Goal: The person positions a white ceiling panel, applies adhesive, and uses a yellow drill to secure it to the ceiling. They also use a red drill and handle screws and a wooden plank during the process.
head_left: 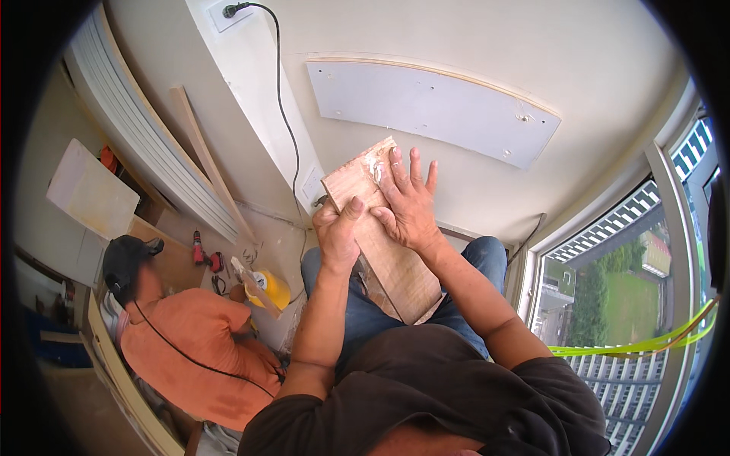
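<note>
dark t-shirt (pixel 456 395) and blue jeans (pixel 365 311) lowest in view, forearms rising from them to a wooden board (pixel 384 243). board propped on the lap, long axis running from the knees up and slightly left toward the wall, upper end highest. left hand (pixel 334 228) closed around the board's left edge about midway along, thumb up, gripping it. right hand (pixel 409 205) open and flat, fingers spread, palm pressed on the board's upper face just right of the left hand, fingertips at a whitish smear (pixel 375 166) near the top end. both hands touching the board, right one nearer that upper end. above the board, a pale grey panel (pixel 433 106) fixed to the wall, and a black cable (pixel 285 114) dropping from a wall socket (pixel 224 11). left of the board, on the floor, a co-worker in an orange shirt (pixel 190 342) and dark cap, a yellow container (pixel 274 287) and a red drill (pixel 199 247) close by. right of the board, a window (pixel 639 289) with a yellow strap (pixel 646 346) across it.
</note>
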Demonstrator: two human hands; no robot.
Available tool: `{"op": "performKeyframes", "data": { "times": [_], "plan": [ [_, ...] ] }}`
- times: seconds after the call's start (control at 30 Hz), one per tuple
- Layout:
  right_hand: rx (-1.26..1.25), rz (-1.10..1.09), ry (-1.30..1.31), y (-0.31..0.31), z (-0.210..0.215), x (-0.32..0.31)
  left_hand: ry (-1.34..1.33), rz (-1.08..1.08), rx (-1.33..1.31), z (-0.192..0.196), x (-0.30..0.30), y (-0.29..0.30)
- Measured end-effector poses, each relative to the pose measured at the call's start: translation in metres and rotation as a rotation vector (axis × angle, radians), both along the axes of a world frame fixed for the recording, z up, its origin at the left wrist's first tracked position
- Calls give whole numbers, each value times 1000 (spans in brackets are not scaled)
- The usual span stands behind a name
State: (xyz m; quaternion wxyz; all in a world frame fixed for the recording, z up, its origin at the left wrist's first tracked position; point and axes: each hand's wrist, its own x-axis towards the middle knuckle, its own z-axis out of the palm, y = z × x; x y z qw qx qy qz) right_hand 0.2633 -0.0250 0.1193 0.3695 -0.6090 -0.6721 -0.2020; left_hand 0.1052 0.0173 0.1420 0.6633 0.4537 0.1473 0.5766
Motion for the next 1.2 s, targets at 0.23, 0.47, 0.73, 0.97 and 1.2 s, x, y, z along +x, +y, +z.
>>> {"op": "performKeyframes", "data": {
  "times": [0.23, 0.47, 0.73, 0.97, 1.2],
  "plan": [
    [-49, -116, 26, -3, 5, -16, 57, -25, -21, -7, 12, -2],
    [-296, -97, -216, -6, 12, 15, 123, 61, -18, -16, 27, -4],
    [-644, -160, -524, -16, 32, 20, 301, 151, 42, -41, 37, -5],
    [-590, -239, -463, -11, 8, 2, 180, 187, -77, -37, 43, -6],
    [-533, -115, -463, -15, -6, 12, 290, 242, -45, -52, 26, 1]
  ]
}}
